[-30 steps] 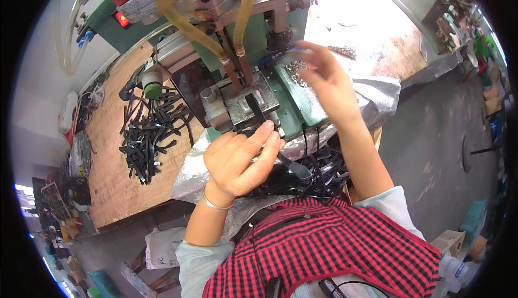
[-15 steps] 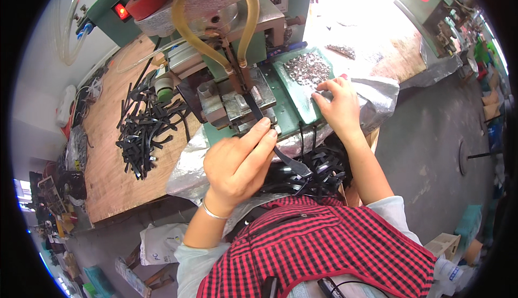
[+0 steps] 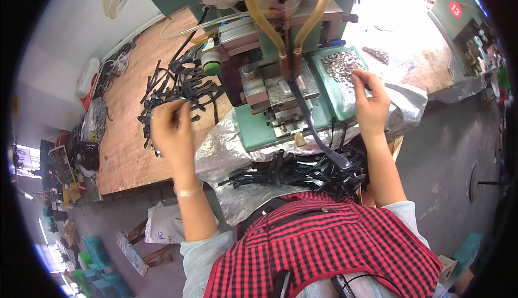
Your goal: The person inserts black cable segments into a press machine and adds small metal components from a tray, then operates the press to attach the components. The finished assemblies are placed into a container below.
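Note:
A black strap [image 3: 305,109] hangs from the clamp of the green bench press [image 3: 288,85], its free end curving down toward my apron. Neither hand touches it. My left hand [image 3: 174,136] hovers at a pile of black straps [image 3: 189,88] on the wooden bench, fingers curled and blurred by motion; whether it grips one cannot be told. Beside the green tray [image 3: 339,104] of small metal pieces [image 3: 341,65], my right hand [image 3: 373,103] is closed, thumb and forefinger close together at the tips. Anything between them is too small to make out.
More black straps [image 3: 302,169] lie on silver foil [image 3: 224,152] at the bench's near edge. Yellowish hoses [image 3: 259,20] loop down to the press head. A second green machine [image 3: 467,25] stands at the far right. A white sack [image 3: 163,223] and a stool [image 3: 133,252] are below.
My left hand has let go of the strap in the press and swung left to the strap pile. My right hand stays by the tray, fingertips closer together. The whole view has shifted.

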Available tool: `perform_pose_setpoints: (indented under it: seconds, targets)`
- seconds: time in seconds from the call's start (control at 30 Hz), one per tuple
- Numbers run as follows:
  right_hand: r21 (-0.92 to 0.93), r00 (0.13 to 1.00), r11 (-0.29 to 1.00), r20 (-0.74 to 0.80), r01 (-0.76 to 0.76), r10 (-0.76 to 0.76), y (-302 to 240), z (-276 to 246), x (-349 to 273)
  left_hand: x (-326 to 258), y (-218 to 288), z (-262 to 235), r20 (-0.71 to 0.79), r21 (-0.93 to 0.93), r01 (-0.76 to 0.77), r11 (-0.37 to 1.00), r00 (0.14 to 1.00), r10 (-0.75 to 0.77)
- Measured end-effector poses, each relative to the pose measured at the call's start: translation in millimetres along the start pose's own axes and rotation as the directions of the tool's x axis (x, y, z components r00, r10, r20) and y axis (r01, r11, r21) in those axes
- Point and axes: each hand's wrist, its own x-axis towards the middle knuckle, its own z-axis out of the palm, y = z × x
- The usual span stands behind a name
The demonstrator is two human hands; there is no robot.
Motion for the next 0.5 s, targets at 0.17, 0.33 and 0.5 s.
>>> perform_pose_setpoints:
  seconds: [0.17, 0.33, 0.5]
  targets:
    - [-0.151, 0.998, 0.988, 0.062, 0.015, -0.005, 8.5, -9.1, -9.3, -28.7, -75.5, 85.7, 0.167, 0.499, 0.07, 0.864, 0.97, -0.175]
    - [-0.338, 0.998, 0.939, 0.022, 0.065, -0.061, 22.9, -63.2, -35.5, -24.0, -100.5, 91.3, 0.184, 0.301, 0.085, 0.95, 0.972, -0.146]
    - [-0.191, 0.997, 0.978, -0.039, -0.077, 0.071, 10.4, -73.8, -38.3, -25.2, -90.5, 62.3, 0.083, 0.086, 0.106, 0.991, 0.99, -0.113]
